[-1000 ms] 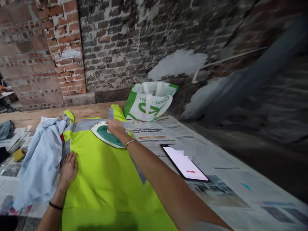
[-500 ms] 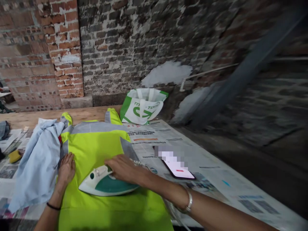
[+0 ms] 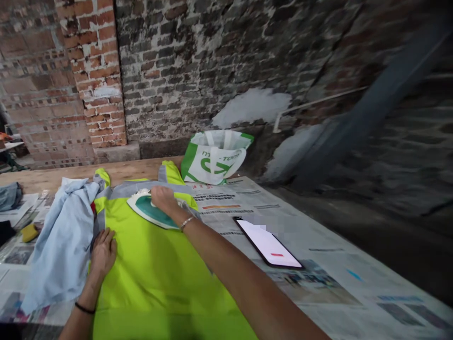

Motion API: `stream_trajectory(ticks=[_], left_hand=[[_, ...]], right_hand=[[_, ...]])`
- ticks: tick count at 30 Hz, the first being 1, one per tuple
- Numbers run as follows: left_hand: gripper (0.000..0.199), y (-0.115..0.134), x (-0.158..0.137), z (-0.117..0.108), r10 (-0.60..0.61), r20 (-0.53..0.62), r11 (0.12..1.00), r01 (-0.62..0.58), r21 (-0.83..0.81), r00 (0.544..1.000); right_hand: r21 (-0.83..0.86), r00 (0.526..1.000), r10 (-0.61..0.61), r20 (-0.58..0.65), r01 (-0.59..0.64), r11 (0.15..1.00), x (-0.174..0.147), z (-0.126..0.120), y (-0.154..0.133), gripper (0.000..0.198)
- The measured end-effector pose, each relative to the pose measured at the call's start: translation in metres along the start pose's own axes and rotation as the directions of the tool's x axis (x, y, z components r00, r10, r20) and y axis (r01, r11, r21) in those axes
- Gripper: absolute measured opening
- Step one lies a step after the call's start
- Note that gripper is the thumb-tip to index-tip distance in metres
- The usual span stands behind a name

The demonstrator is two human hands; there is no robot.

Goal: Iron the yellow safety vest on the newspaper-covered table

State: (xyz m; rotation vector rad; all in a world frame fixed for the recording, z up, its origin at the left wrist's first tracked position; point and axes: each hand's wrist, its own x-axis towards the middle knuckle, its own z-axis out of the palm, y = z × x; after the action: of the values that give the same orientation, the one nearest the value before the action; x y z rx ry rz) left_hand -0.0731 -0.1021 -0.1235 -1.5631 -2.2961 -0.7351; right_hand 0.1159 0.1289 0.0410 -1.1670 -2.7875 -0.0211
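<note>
A neon yellow shirt with grey bands [image 3: 141, 264] lies spread on the newspaper-covered table. On its upper part rests a green and white clothes iron [image 3: 150, 211], its tip pointing left. My right hand [image 3: 163, 198] is wrapped round the iron's handle, and my forearm crosses over the shirt's right side. My left hand [image 3: 104, 250] lies flat on the shirt's left edge with its fingers stretched out. Beside that hand is a crumpled light blue cloth garment [image 3: 60, 245]. The iron's cord is mostly hidden behind my right arm.
A phone [image 3: 269, 243] with a lit screen lies on the newspapers [image 3: 318, 264] to the right. At the back a white and green tote bag [image 3: 215, 158] stands near the brick wall. A yellow sponge-like block [image 3: 29, 233] and dark cloth [image 3: 10, 196] lie at the left.
The iron, in my right hand, has moved away from me, from the shirt's middle to its upper part. My left hand stays on the left edge. The view has shifted slightly.
</note>
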Motion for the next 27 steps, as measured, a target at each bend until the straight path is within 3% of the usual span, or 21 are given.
stream_trajectory(ticks=[4, 7, 11, 15, 19, 23, 27], left_hand=[[0.040, -0.001, 0.001, 0.002, 0.000, 0.004, 1.000, 0.000, -0.014, 1.000], [0.040, -0.001, 0.002, 0.003, -0.005, 0.009, 1.000, 0.006, -0.030, 1.000], [0.042, -0.001, 0.003, 0.004, -0.019, 0.012, 0.999, 0.019, -0.045, 1.000], [0.041, -0.001, 0.004, 0.001, -0.020, 0.016, 0.999, 0.021, -0.048, 1.000], [0.041, 0.000, 0.006, -0.002, -0.008, 0.015, 0.999, 0.009, -0.042, 1.000], [0.041, 0.000, 0.007, -0.003, -0.004, 0.017, 0.999, 0.004, -0.031, 1.000], [0.043, 0.000, 0.007, -0.004, -0.001, 0.037, 1.000, 0.002, -0.024, 0.999]], right_hand=[[-0.012, 0.998, 0.037, 0.054, -0.036, 0.999, 0.020, -0.006, 0.004, 0.042], [-0.017, 0.990, 0.013, 0.138, -0.011, 1.000, 0.009, -0.008, 0.004, 0.039], [-0.002, 0.973, -0.129, 0.193, 0.132, 0.991, -0.048, -0.009, 0.002, 0.032], [0.053, 0.921, -0.303, 0.246, 0.299, 0.953, -0.122, -0.017, -0.003, 0.026], [0.069, 0.892, -0.336, 0.303, 0.331, 0.941, -0.162, -0.023, -0.009, 0.025], [0.031, 0.934, -0.256, 0.247, 0.257, 0.966, -0.146, -0.020, -0.010, 0.031], [0.014, 0.975, -0.153, 0.163, 0.152, 0.988, -0.090, -0.013, -0.004, 0.035]])
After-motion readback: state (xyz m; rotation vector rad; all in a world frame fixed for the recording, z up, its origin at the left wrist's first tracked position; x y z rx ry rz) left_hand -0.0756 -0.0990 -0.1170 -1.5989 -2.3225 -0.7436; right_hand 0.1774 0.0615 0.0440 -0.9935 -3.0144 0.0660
